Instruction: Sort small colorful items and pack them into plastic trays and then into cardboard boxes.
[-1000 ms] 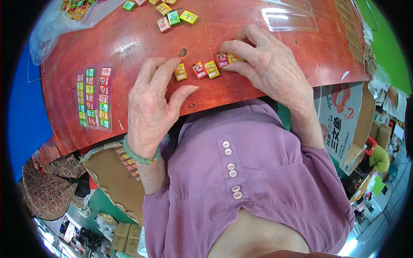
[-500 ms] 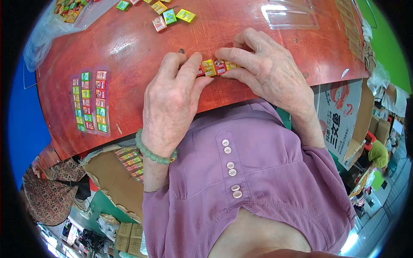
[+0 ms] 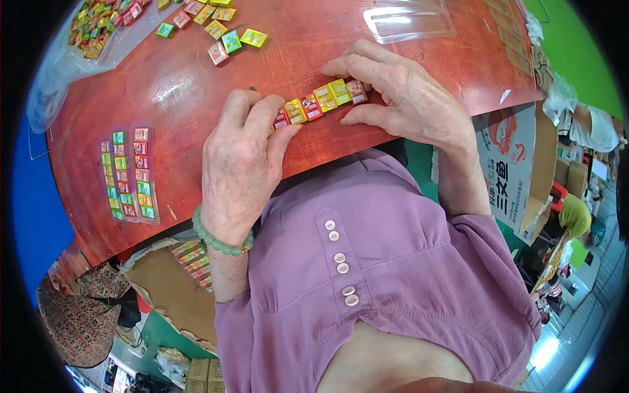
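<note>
A short row of small red and yellow boxes (image 3: pixel 310 106) lies end to end on the red table in front of me. My left hand (image 3: pixel 242 154), with a green bead bracelet on its wrist, pinches the row's left end between thumb and fingers. Over the right end arches my right hand (image 3: pixel 406 95), its thumb and forefinger apart on either side of the last box (image 3: pixel 356 92). Whether its other fingertips touch that box is hidden. Loose boxes of the same kind (image 3: pixel 230 42) are scattered beyond my left hand.
Filled clear strips of boxes (image 3: pixel 142 173) lie at the table's left. A plastic bag (image 3: pixel 62 75) of loose boxes sits far left, and clear empty trays (image 3: pixel 409 23) far right. Below the table edge stand an open carton (image 3: pixel 170 281) with filled strips and a printed carton (image 3: pixel 504 170).
My right hand has loosened, its thumb and forefinger moving apart, and more boxes of the row show. My left hand keeps its pinch. The whole view has shifted slightly.
</note>
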Available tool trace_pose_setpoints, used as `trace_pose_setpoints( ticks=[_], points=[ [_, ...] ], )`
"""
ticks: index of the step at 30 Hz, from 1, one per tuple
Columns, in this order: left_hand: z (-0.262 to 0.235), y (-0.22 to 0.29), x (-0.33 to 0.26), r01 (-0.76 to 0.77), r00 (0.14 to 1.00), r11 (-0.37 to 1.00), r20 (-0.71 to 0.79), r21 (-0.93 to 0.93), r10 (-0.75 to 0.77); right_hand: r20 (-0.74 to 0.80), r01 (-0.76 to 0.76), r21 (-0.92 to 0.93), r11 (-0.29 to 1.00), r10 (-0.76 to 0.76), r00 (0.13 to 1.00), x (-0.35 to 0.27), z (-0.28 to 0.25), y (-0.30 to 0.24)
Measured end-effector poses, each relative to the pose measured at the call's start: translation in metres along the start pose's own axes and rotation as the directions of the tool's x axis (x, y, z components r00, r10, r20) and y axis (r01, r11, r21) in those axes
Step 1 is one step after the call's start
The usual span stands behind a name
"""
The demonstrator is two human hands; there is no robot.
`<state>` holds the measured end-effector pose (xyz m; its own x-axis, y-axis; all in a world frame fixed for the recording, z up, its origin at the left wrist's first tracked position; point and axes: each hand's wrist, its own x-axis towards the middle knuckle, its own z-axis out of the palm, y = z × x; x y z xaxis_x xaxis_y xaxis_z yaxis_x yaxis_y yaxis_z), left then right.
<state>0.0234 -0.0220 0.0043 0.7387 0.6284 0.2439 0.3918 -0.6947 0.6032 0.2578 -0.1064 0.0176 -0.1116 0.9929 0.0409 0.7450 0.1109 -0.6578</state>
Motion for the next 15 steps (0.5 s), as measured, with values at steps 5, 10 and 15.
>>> trace_pose_setpoints(
  ticks=[5,10,15],
  points=[
    [0.0028,0.0006,-0.0022,0.0,0.999,1.0,-0.036,-0.004,0.0,0.026,-0.067,0.04,0.997,0.065,0.998,0.0016,-0.0023,-0.0016],
    [-0.0018,0.0017,0.0016,-0.054,0.998,0.999,-0.034,-0.005,0.054,0.015,-0.099,0.016,0.995,0.099,0.995,0.0015,-0.0023,-0.0049],
    [-0.0017,-0.008,-0.0022,-0.064,0.997,0.997,-0.046,-0.032,0.062,-0.017,-0.045,-0.019,0.999,0.045,0.999,0.0007,0.0005,-0.0005]
  ],
)
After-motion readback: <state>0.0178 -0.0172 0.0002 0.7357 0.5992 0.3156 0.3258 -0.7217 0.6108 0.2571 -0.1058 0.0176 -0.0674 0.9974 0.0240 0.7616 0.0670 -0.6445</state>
